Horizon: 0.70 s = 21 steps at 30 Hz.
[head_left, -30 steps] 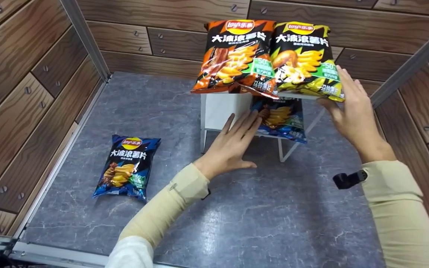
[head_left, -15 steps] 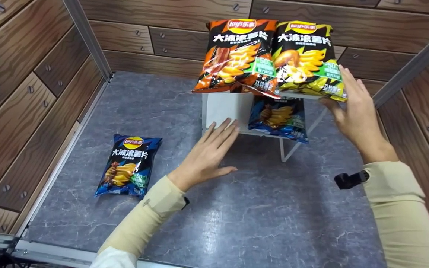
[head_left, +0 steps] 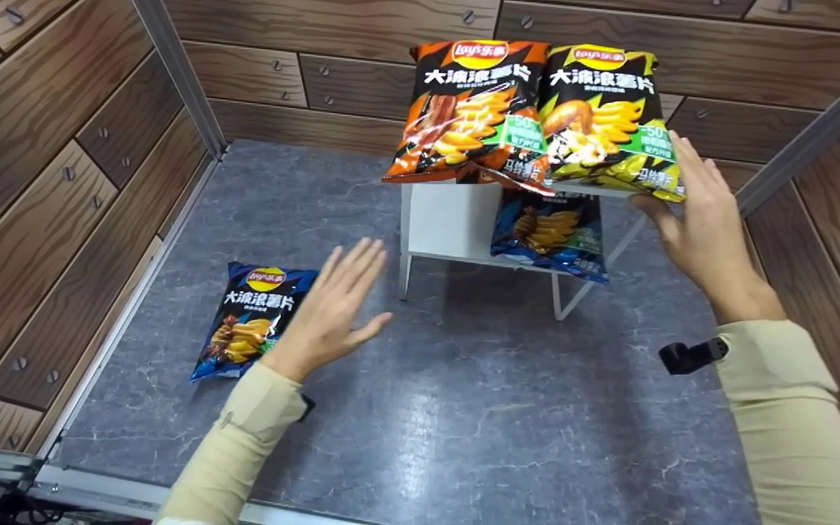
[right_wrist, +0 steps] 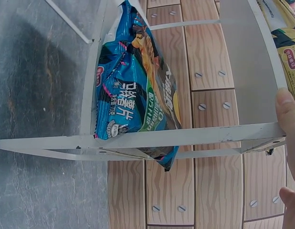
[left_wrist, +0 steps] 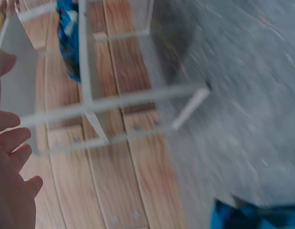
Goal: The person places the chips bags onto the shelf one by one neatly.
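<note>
My left hand point(head_left: 332, 310), fingers straight and thumb spread, is above the grey floor and partly covers a blue chip bag point(head_left: 245, 321) lying there. Nothing is in that hand. My right hand point(head_left: 712, 226) holds the right front corner of the white two-tier rack point(head_left: 442, 219); in the right wrist view its thumb point(right_wrist: 284, 102) lies on the upper shelf's edge. The fingers are beside a yellow chip bag point(head_left: 602, 120) on top, mostly hidden from the wrist camera. An orange chip bag point(head_left: 471, 109) leans close by it. Another blue chip bag point(right_wrist: 133, 90) sits on the lower shelf.
Wood-patterned panels point(head_left: 41, 182) wall in the floor point(head_left: 464, 408) at the left, back and right. A metal rail point(head_left: 99, 492) runs along the front edge. The rack's thin legs point(head_left: 560, 295) stand on the floor.
My left hand has moved left and away from the blue chip bag on the lower shelf, towards the one on the floor. The right hand stays at the rack's corner.
</note>
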Tool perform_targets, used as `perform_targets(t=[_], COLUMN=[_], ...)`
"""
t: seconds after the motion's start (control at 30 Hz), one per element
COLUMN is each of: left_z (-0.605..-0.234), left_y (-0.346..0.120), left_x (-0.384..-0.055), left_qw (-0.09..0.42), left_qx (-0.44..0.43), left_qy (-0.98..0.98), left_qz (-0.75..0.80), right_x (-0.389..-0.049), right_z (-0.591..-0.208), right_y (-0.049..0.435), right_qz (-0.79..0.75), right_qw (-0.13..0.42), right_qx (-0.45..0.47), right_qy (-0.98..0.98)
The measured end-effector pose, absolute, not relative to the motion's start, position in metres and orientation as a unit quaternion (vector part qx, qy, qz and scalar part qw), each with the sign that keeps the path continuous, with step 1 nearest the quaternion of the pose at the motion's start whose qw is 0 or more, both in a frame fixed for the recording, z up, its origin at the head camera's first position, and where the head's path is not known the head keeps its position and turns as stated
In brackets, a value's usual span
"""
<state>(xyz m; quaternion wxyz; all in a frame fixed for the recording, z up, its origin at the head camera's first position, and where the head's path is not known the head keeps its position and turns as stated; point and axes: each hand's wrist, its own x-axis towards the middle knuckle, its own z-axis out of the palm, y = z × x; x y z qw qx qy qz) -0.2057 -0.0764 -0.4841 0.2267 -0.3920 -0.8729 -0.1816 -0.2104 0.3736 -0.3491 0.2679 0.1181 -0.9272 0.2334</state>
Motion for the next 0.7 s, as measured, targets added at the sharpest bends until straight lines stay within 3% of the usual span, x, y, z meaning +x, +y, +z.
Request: perform_targets(t=[0.7], left_z=[-0.525], left_y=[-0.184], left_x=[-0.199], left_qw=[0.098], left_qx=[-0.214], left_qy=[-0.946], left_qz=[-0.224], right_x=[-0.21], right_z=[-0.35], right_y=[0.374], right_qz=[0.235], right_qw=[0.269], right_qx=[0.121], right_qy=[-0.926])
